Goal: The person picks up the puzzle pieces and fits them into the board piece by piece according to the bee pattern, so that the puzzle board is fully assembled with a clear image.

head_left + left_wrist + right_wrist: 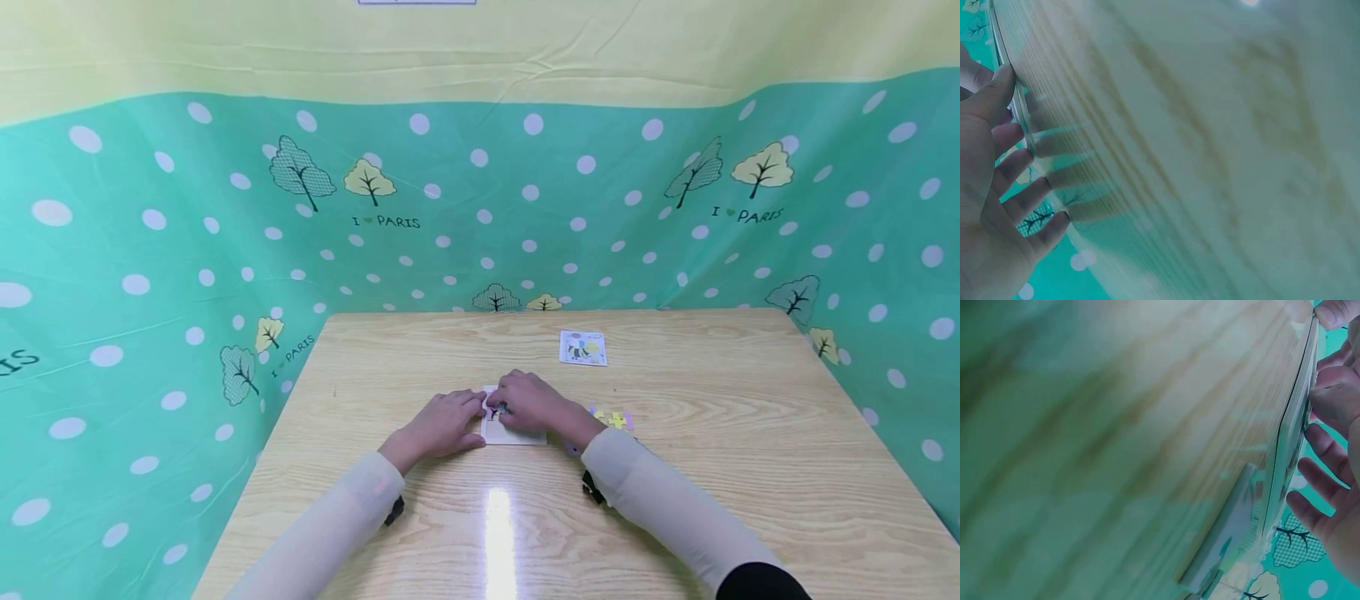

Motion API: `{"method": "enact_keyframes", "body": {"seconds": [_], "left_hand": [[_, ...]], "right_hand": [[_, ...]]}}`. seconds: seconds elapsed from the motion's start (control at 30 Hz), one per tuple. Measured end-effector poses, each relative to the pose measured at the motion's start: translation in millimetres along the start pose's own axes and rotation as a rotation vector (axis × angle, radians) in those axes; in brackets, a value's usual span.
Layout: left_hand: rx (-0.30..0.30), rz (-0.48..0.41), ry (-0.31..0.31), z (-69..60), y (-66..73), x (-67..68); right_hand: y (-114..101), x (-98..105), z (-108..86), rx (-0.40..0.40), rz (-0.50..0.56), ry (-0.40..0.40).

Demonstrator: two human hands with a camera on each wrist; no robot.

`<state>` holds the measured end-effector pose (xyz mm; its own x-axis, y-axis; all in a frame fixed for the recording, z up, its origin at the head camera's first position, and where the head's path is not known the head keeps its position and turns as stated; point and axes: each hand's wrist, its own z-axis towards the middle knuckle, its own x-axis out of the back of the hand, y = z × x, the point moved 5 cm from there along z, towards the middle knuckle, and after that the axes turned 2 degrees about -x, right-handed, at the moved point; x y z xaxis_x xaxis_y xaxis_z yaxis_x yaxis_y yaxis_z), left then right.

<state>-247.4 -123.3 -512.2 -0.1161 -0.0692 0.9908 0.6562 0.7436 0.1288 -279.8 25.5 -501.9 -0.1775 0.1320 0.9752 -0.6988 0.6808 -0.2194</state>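
Note:
A small white jigsaw board [517,437] lies flat on the wooden table, with printed pieces on its upper left part. My left hand [448,423] rests at the board's left edge; its fingers [1015,169] are spread and fairly straight in the left wrist view. Over the board is my right hand [531,402], thumb and fingertips down on the printed pieces. In the right wrist view, the right thumb [1335,400] touches the board's top face, and the other fingers stretch past it. Whether a piece is between the right fingertips is hidden.
Loose yellow and purple jigsaw pieces [617,420] lie right of the board, partly behind the right wrist. A square card with a bee picture [582,348] lies farther back on the table [720,392]. A green dotted cloth [630,250] hangs behind and at both sides.

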Motion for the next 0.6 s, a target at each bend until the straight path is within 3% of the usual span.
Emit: {"method": "enact_keyframes", "body": {"seconds": [0.33, 0.6], "left_hand": [[-0.010, 0.009, 0.015, 0.4, -1.4, 1.7], [-0.012, 0.013, 0.006, 0.2, -2.2, -1.1]], "right_hand": [[-1.0, -0.8, 2.1, 0.022, -0.036, 0.013], [-4.3, 0.7, -3.4, 0.055, -0.104, -0.037]]}}
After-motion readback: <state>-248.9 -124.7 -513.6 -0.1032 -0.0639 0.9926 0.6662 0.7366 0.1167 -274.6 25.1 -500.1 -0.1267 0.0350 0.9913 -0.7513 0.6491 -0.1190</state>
